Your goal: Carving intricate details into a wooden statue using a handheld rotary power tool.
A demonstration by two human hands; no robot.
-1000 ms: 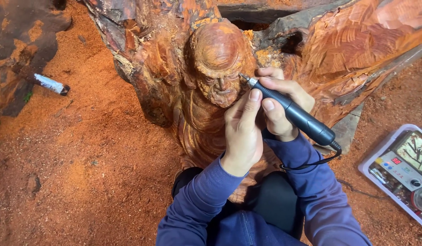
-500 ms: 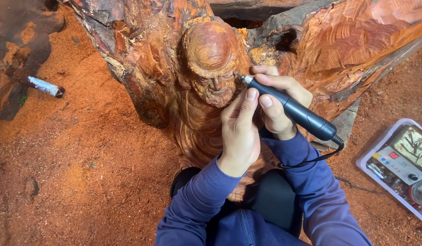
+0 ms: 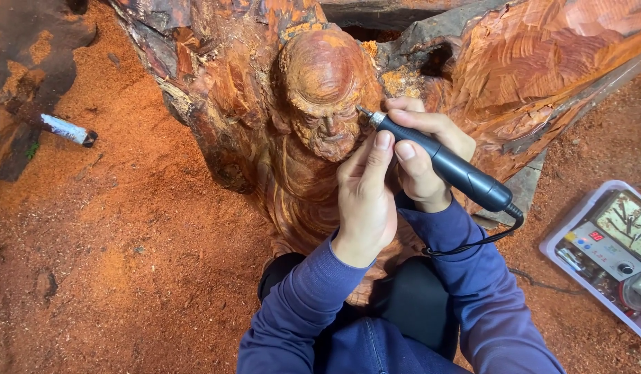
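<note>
So, looking down at a big reddish wood carving (image 3: 320,138) of a bearded figure, cut straight out of a root or stump that sits on ground (image 3: 127,263) covered in red sawdust. The right hand (image 3: 424,163) is wrapped snug around a dark pen-style rotary tool (image 3: 445,166), held like a fat pencil, fingers closed fully on the body with the metal tip (image 3: 365,114) just at the side of the carved face, near the cheek. The left hand (image 3: 365,197) isn't really grabbing anything: it rests against the figure's chest and the thumb presses up against the tool barrel, which looks like bracing so the bit doesn't skate across the fine detail. Its fingers are loosely curled, holding nothing that I can see. The tool's cord (image 3: 473,242) loops off the back end and away to the right, probably kept slack so it doesn't tug. Over by the right edge of the view there's a pale plastic tray (image 3: 563,232) with a control box and small bits in it, well apart from the work. Far left, a small whitish cylinder (image 3: 68,129) lies on the sawdust beside another dark wood chunk (image 3: 23,62).
</note>
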